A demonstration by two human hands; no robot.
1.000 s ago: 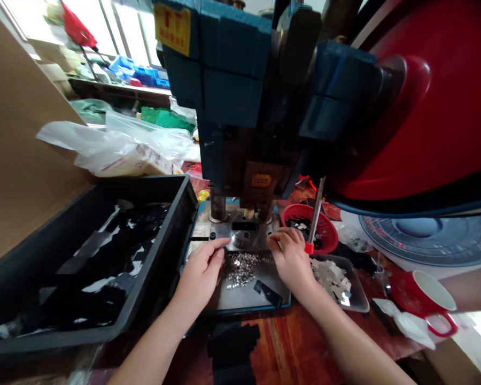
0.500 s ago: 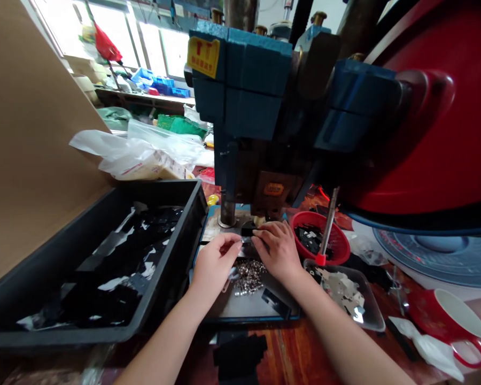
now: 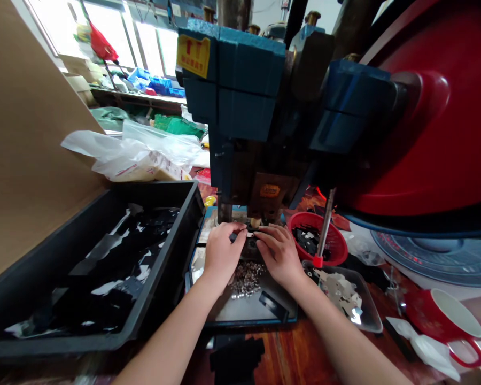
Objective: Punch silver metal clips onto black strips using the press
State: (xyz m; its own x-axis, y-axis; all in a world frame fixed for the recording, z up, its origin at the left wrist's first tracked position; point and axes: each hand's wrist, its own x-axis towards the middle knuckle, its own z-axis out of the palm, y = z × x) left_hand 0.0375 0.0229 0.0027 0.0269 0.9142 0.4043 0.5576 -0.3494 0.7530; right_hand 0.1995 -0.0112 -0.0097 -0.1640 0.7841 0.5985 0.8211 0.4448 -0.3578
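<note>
Left to right: black bin (image 3: 116, 299) of cut pieces parked close by, left hand (image 3: 221, 255) and right hand (image 3: 278, 255) pinching a small dark strip (image 3: 244, 235) flat under the press head (image 3: 264, 192), rivets (image 3: 246, 278) heaped just below, red basket (image 3: 318, 245) alongside.
</note>
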